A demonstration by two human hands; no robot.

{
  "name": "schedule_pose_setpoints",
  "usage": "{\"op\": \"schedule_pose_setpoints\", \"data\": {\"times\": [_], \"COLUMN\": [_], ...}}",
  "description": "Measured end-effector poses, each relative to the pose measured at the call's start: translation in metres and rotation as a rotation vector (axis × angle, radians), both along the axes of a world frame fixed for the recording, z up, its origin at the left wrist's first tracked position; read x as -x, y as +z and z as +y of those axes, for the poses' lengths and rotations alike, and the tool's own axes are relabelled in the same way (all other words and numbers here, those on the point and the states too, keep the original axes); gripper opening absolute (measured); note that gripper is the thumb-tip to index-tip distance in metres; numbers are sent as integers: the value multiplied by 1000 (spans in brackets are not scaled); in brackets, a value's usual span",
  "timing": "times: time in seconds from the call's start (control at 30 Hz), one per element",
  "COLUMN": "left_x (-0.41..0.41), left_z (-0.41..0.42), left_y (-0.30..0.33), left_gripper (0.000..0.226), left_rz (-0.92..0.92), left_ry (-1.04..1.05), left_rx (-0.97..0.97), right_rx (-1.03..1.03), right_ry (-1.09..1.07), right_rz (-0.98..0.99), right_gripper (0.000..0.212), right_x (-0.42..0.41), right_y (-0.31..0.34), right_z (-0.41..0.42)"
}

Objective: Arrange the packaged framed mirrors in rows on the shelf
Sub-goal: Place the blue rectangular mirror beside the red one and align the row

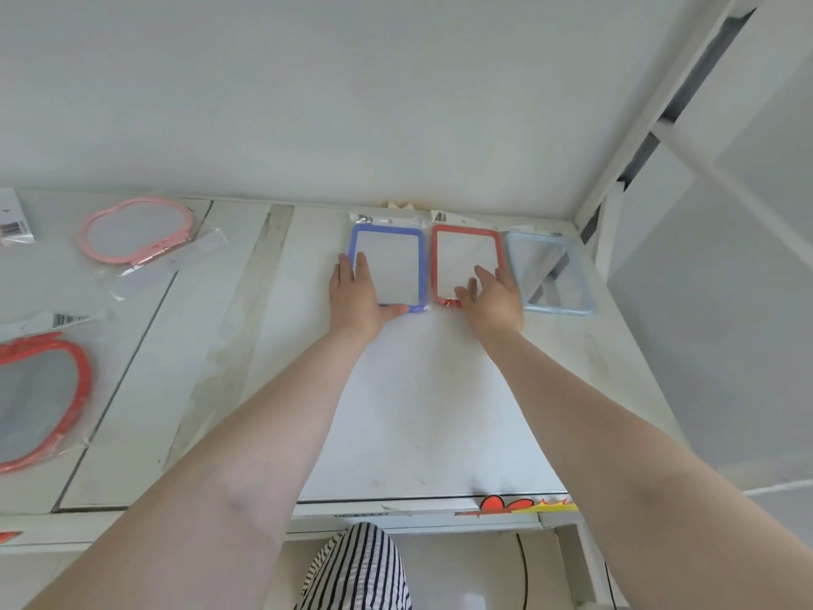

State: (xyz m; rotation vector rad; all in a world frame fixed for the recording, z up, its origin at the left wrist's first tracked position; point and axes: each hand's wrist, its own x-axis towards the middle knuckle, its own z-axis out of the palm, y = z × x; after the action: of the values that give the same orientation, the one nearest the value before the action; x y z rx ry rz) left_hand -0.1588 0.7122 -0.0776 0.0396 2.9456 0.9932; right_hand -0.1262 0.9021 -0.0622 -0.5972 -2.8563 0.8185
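The left hand [357, 297] lies flat, fingers spread, hiding the blue rectangular packaged mirror's [389, 267] seven-o'clock corner; the right hand [493, 301], flat too, covers the red rectangular mirror's [467, 265] five-o'clock corner. A pale-blue mirror [549, 272] lies at three o'clock on the white shelf [418, 411].

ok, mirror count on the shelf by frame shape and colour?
Rectangular: 3 (blue mirror, red mirror, light blue mirror)
Rounded: 2 (pink mirror, red-orange mirror)
Total: 5
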Motion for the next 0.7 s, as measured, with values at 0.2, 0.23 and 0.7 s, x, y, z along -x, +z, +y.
{"op": "schedule_pose_setpoints", "data": {"times": [0.2, 0.23, 0.7], "left_x": [13, 14, 5], "left_z": [-5, -5, 3], "left_y": [0, -1, 7], "left_gripper": [110, 108, 113], "left_rz": [24, 32, -36], "left_ry": [50, 53, 11], "left_rx": [4, 10, 99], "right_rx": [15, 21, 33], "right_ry": [31, 36, -10], "right_rz": [-43, -48, 100], "right_gripper": [45, 47, 48], "right_x": [0, -1, -9], "right_y": [-3, -2, 2], "right_z": [7, 9, 18]}}
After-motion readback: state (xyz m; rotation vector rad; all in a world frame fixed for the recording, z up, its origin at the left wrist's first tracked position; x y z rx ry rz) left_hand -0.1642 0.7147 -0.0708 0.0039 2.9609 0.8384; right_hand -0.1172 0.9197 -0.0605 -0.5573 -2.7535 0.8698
